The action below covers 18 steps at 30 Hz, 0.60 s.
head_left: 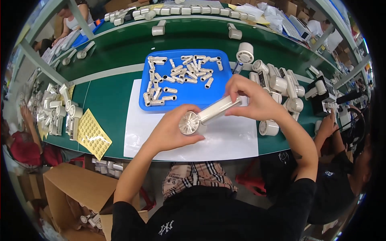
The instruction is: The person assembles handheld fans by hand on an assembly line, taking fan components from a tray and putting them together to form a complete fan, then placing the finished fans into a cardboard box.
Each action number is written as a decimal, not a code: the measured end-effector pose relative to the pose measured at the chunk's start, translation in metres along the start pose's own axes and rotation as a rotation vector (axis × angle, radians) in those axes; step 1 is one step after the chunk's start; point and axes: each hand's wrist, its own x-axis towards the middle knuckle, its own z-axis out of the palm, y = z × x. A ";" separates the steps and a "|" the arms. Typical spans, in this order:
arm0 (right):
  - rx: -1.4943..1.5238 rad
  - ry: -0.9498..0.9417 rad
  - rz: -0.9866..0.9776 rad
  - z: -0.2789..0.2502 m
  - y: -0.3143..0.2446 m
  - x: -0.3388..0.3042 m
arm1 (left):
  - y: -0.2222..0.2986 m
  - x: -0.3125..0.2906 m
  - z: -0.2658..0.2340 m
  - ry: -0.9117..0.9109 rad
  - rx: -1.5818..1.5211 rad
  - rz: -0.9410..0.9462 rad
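A white handheld fan [217, 110] is held tilted above a white sheet, its round bladed head toward the left. My left hand [173, 126] curls around that head. At the other end of the handle, my right hand [249, 98] pinches the tip between thumb and fingers. Just beyond my hands lies a blue tray [193, 98] of small white parts [183, 73] with dark ends. The white sheet [148, 142] on the green table runs under the tray.
On the right, several white fan bodies [277, 82] are piled near a black machine [317, 96]. A yellow sticker sheet [94, 134] and another heap of fans [60, 108] lie left. An open cardboard box [76, 180] stands below. People work on both sides and across.
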 end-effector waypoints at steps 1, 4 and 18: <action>0.111 0.004 -0.047 0.006 0.013 0.003 | -0.005 -0.003 0.000 0.006 0.002 -0.006; 0.025 -0.042 0.110 0.001 0.042 0.035 | -0.022 -0.012 -0.005 -0.003 0.093 -0.061; -0.781 0.045 -0.036 0.042 0.116 0.067 | -0.049 -0.029 0.007 0.045 0.162 -0.013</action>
